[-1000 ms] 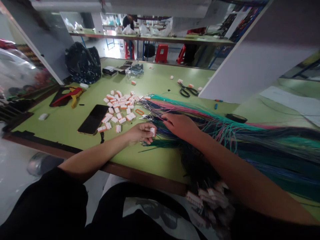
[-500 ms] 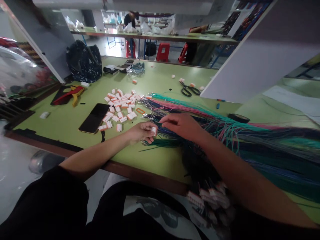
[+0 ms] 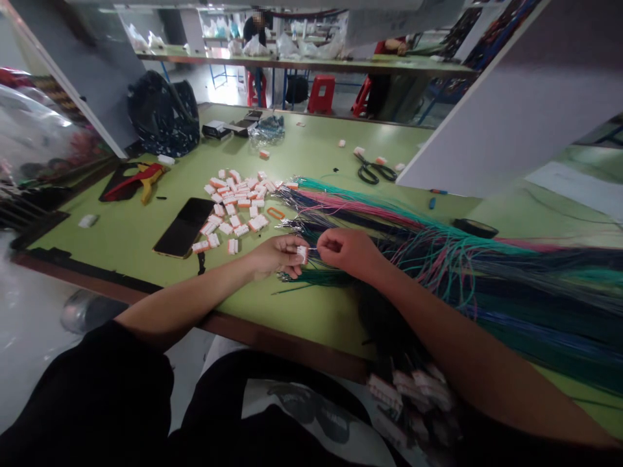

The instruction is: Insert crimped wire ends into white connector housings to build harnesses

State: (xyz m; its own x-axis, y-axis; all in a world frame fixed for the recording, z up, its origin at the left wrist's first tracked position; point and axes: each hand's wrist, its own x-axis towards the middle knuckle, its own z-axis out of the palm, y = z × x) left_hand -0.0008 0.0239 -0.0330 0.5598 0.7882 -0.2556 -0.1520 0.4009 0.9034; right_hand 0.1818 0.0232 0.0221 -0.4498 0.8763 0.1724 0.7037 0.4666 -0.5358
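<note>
My left hand (image 3: 278,255) is closed around a small white and orange connector housing (image 3: 302,253), held just above the green table. Just right of it, my right hand (image 3: 349,251) pinches a thin wire (image 3: 312,249) whose end points at the housing. Whether the wire tip is inside the housing is too small to tell. Behind my hands lies a pile of loose connector housings (image 3: 238,194). Bundles of cut wires (image 3: 360,211) in teal, pink, dark blue and green stretch to the right, their metal-tipped ends near my hands.
A phone (image 3: 183,227) lies left of the pile, with red and yellow pliers (image 3: 136,183) beyond it. Black scissors (image 3: 374,170) and a roll of black tape (image 3: 475,227) are at the right. Wired connectors (image 3: 409,392) hang off the front edge. A person (image 3: 255,29) is in the background.
My right hand has turned and closed its fingers on a wire, which now reaches the housing. My left hand keeps the housing in nearly the same place.
</note>
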